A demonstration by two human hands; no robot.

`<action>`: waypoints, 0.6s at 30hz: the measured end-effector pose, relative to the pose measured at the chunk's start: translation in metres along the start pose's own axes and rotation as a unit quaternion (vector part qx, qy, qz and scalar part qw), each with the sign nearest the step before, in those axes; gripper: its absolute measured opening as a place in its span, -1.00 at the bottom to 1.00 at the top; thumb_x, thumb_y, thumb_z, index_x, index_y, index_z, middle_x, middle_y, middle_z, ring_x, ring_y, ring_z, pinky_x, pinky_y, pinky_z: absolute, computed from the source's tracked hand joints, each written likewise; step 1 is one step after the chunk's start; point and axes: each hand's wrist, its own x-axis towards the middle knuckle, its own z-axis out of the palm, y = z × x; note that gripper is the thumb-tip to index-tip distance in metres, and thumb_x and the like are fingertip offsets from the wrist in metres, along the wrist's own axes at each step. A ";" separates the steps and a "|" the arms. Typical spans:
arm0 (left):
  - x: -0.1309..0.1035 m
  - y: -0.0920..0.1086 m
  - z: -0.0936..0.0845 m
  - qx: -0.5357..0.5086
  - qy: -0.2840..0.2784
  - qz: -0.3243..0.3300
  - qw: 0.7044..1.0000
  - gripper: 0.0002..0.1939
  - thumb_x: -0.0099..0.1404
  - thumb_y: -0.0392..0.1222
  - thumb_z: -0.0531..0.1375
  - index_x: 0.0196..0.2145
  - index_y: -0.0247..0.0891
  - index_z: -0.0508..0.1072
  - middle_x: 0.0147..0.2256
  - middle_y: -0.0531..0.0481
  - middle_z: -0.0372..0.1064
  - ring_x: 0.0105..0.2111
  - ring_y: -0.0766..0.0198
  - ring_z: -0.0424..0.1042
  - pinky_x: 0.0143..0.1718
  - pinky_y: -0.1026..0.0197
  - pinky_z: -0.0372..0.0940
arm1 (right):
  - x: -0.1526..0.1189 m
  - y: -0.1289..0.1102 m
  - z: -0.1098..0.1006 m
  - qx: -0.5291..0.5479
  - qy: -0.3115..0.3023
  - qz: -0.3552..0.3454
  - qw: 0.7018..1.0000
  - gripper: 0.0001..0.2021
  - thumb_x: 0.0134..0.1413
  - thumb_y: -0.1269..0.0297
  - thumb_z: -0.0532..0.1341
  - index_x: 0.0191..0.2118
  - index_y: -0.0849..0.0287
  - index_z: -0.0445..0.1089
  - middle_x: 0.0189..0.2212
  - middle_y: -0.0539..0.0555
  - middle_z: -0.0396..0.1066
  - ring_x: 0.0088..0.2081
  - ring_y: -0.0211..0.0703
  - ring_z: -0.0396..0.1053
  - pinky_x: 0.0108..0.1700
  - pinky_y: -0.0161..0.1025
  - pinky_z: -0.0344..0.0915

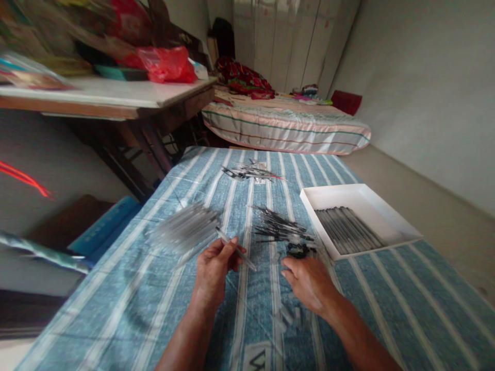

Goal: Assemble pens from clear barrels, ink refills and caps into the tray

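Note:
My left hand (218, 260) is closed in a pinch around a clear pen barrel (247, 262), which slants down to the right above the cloth. To its left lies a blurred pile of clear pen barrels (187, 226). My right hand (305, 281) has curled fingers beside a heap of small black pen parts (299, 250); whatever its fingertips hold is not visible. Just beyond it a bundle of thin black pen refills (278, 225) lies loose. At the right, a white box (390, 247) holds a row of dark, filled pens (346, 226).
A blue striped cloth (162, 314) covers the work surface. More thin refills (253, 171) lie toward its far end. Small clear pieces (288, 315) are scattered near my right forearm. Beyond stand a bed (286, 126) and, at left, a table (108, 95) with a red plastic bag (170, 64).

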 end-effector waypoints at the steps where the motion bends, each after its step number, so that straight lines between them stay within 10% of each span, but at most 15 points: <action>1: 0.000 0.000 0.000 -0.003 0.003 0.000 1.000 -0.71 -0.01 -0.03 0.32 -0.57 -0.34 0.43 -0.62 0.03 0.38 -0.68 0.42 0.22 -0.65 0.35 0.07 | 0.003 -0.001 -0.001 0.000 0.003 -0.003 1.000 -0.85 0.16 0.28 0.11 -0.29 0.08 0.43 -0.42 0.06 0.54 -0.31 -0.14 0.48 -0.40 -0.33 0.06; 18: 0.001 -0.002 -0.002 0.007 -0.022 -0.006 1.000 -0.71 0.01 -0.04 0.31 -0.59 -0.34 0.43 -0.65 0.04 0.35 -0.69 0.43 0.20 -0.65 0.36 0.08 | 0.017 0.041 -0.011 0.046 0.039 0.073 0.996 -0.81 0.15 0.29 0.12 -0.20 0.10 0.47 -0.32 0.04 0.54 -0.26 -0.18 0.46 -0.30 -0.35 0.13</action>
